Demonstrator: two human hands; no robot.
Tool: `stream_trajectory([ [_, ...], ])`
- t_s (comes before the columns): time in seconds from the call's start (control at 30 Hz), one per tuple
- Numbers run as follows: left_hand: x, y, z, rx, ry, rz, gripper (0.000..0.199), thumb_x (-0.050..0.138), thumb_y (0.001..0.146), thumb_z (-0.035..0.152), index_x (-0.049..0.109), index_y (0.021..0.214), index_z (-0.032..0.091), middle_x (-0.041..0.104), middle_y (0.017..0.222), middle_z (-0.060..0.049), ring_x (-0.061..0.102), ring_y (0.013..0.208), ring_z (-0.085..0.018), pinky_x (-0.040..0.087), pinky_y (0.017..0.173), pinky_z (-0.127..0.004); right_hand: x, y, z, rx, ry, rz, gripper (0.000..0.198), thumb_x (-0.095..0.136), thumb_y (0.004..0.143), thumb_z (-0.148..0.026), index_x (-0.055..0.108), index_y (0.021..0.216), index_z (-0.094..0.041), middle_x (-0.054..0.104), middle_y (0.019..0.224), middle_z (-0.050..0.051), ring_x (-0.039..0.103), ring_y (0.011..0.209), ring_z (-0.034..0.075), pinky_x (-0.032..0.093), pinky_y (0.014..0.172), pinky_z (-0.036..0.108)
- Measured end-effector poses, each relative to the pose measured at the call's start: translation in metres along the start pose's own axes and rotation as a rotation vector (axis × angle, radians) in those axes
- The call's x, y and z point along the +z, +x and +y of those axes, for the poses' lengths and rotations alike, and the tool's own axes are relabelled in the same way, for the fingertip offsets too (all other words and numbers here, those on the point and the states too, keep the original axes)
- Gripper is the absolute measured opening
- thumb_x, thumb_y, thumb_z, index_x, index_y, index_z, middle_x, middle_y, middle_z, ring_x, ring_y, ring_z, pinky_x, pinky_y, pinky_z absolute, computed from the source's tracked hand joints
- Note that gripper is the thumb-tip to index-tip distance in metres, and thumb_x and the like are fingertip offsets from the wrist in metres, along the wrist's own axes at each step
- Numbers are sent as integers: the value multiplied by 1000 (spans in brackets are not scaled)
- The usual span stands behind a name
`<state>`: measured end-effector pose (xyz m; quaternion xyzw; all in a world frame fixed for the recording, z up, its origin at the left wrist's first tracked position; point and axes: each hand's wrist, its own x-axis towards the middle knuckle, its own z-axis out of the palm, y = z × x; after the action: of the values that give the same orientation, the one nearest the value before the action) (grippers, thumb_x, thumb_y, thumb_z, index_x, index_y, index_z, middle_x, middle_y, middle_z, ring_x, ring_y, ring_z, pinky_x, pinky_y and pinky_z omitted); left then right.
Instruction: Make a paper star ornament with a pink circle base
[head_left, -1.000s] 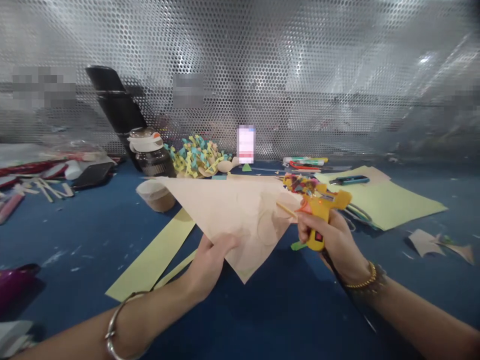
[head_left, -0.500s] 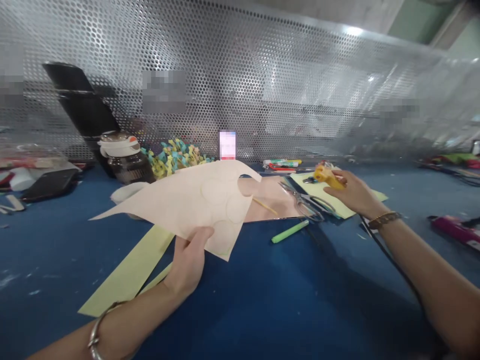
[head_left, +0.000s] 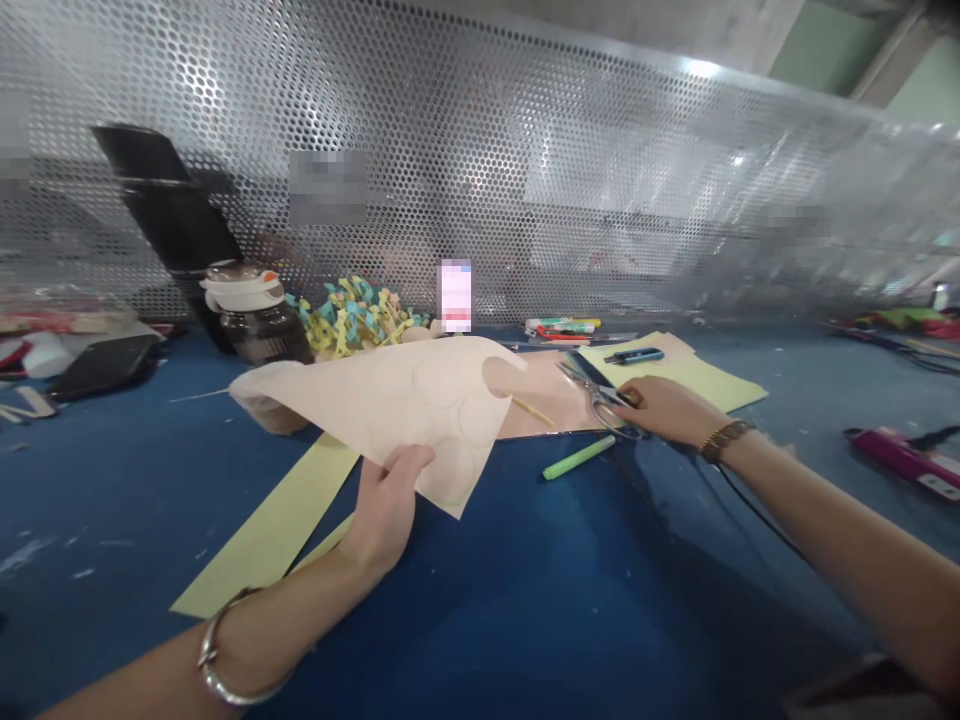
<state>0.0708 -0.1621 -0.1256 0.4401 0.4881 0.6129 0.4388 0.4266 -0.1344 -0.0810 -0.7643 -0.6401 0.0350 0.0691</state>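
Observation:
My left hand [head_left: 390, 500] pinches the lower edge of a pale pink paper sheet [head_left: 405, 400], raised above the table. Faint circles are drawn on the sheet, and a round bite is cut from its right side. My right hand [head_left: 667, 408] reaches down with its fingers closed on the handles of metal scissors [head_left: 596, 392], which lie over a pink sheet [head_left: 517, 410]. Part of the handles is hidden by the fingers. Just below the scissors lies a green marker [head_left: 577, 459]. Beyond my right hand, a blue cutter [head_left: 636, 356] rests on yellow paper [head_left: 720, 380].
Yellow paper strips [head_left: 270, 530] lie left of centre. A white cup [head_left: 262, 400], a dark jar [head_left: 259, 325] and a pile of coloured paper pieces [head_left: 360, 315] stand behind. Several markers [head_left: 562, 328] lie by the perforated metal screen [head_left: 487, 150]. A purple tool [head_left: 904, 462] is at right.
My right hand has moved down and left to the scissors. The yellow object it held is no longer visible. My left hand keeps the pink sheet, which has tilted slightly.

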Motion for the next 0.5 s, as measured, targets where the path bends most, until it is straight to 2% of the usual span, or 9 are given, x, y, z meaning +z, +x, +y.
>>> stream_trajectory([
  [0.1,0,0,0,6,6,-9,13,63,64,26,57,55,19,55,59,2,55,68,-19,44,67,-31,5,9,-19,50,82,-80,29,58,91,-34,60,112,-14,63,113,8,63,96,21,52,82,42],
  [0.23,2,-1,2,25,-1,-26,15,61,63,26,53,52,20,52,56,2,53,65,-18,43,64,-30,-4,11,-29,71,343,-88,27,56,92,-32,59,115,-17,60,118,8,62,97,21,53,82,40],
  [0.37,3,-1,3,35,-19,-43,19,60,63,26,50,48,20,49,53,3,50,60,-16,43,61,-29,-11,0,-46,-8,709,-29,27,55,93,-32,58,116,-17,61,114,8,63,92,19,54,78,38],
  [0.5,3,0,2,33,-25,-55,19,61,63,26,52,48,19,50,54,3,51,62,-17,44,62,-29,4,-18,-81,-109,978,66,29,54,94,-34,57,115,-15,63,105,6,64,82,16,55,70,34],
])
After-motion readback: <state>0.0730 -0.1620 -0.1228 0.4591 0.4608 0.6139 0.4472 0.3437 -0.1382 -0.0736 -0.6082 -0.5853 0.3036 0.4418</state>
